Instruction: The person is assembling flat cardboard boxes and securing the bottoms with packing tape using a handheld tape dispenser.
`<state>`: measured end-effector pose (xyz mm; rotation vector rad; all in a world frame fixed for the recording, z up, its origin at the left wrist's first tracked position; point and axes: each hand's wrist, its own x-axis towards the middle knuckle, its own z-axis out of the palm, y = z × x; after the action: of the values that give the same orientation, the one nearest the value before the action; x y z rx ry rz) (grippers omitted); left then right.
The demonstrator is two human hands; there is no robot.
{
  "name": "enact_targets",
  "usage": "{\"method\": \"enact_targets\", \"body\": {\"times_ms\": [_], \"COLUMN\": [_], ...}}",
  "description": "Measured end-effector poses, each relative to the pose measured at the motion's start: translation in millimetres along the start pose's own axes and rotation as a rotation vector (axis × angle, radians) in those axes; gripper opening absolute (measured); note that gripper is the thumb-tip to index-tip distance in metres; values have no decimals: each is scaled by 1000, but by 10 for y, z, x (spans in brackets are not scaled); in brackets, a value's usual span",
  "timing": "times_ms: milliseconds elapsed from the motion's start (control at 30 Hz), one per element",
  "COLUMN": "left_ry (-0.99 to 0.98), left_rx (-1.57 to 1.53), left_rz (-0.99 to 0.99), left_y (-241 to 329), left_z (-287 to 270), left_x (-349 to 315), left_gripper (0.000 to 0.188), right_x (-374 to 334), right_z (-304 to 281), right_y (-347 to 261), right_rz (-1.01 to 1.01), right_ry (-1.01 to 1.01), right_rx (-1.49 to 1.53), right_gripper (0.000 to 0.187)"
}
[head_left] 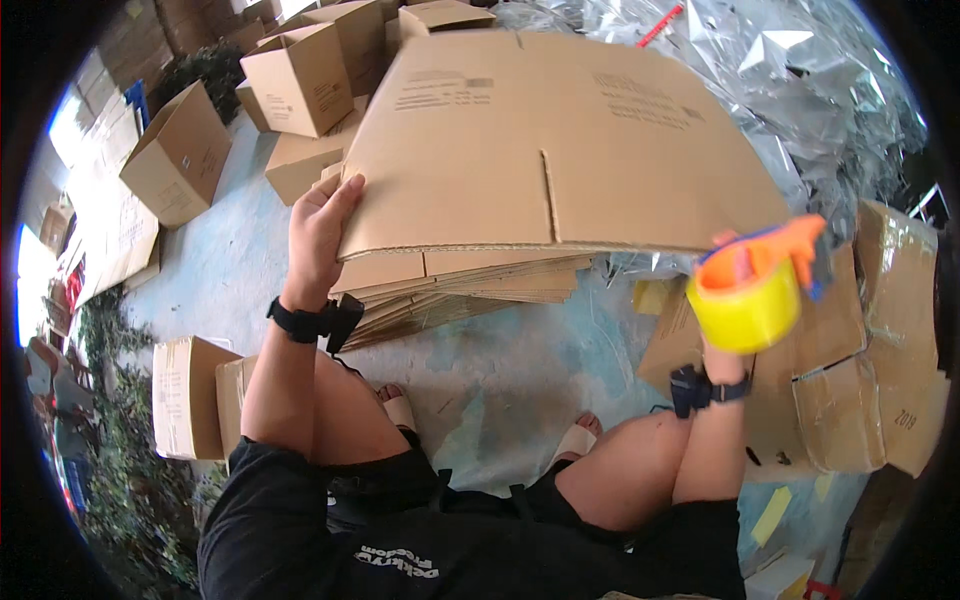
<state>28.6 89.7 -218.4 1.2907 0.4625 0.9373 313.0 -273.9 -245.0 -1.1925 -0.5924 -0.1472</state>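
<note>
Left hand [322,225]: thumb and fingers pinch the left edge of a flattened carton [460,165], raised above stacked flattened cartons [430,305]; one-sided support could let it twist. Right hand [723,361]: finger state cannot be told behind the tape dispenser [793,243], which could snag the carton's near corner.

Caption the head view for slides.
Left hand grips a flat carton above a cardboard stack; right hand holds an orange tape dispenser with yellow tape.
</note>
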Motion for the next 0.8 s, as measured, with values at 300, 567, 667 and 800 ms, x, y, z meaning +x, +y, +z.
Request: {"method": "enact_targets", "body": {"times_ms": [300, 567, 667, 800], "left_ry": [-351, -265, -455, -648], "left_rx": [291, 196, 314, 107], "left_rz": [279, 523, 329, 930], "left_y": [943, 618, 548, 933], "left_z": [-110, 364, 272, 247], "left_x": [-1003, -732, -746, -1042], "left_gripper": [85, 95, 30, 32], "right_x": [-645, -886, -760, -602], "right_z": [-1607, -973, -954, -1275], "right_y": [-1299, -1992, -1983, -1738], "right_rz": [-235, 54, 133, 130], "right_ry": [-156, 31, 155, 226], "right_rx": [-223, -356, -262, -734], "right_gripper": [63, 39, 37, 32]}}
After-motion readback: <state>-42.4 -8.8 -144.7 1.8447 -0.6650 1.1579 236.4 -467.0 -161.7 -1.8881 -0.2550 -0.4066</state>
